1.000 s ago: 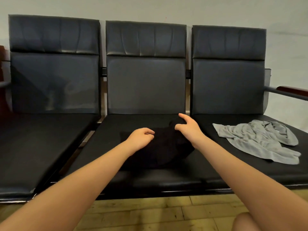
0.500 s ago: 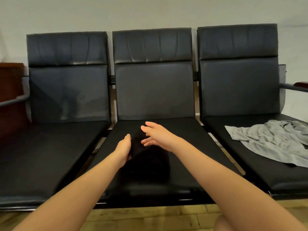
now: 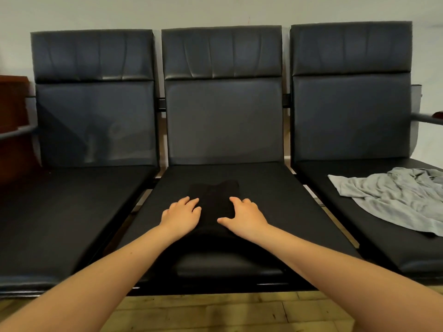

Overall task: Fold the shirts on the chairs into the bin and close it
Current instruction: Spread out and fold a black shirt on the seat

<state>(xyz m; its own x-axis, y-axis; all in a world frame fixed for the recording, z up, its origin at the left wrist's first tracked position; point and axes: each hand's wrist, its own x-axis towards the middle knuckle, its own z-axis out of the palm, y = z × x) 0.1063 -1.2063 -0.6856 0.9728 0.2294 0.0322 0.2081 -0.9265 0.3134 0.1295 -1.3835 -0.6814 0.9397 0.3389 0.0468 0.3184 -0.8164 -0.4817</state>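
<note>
A black shirt (image 3: 213,200) lies folded on the middle chair (image 3: 275,212); a grey shirt (image 3: 393,200) (crumpled) on the right chair (image 3: 335,178).

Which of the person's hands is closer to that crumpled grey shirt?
Right. The right hand rests on the black shirt, one seat from the grey shirt; the left hand lies farther away.

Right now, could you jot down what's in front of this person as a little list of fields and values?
seating: three joined black chairs
middle seat: folded black shirt
right seat: crumpled grey shirt, unfolded
left hand: resting flat at the black shirt's left edge
right hand: resting on its right edge, fingers spread
bin: not in view
floor: wooden boards
</note>
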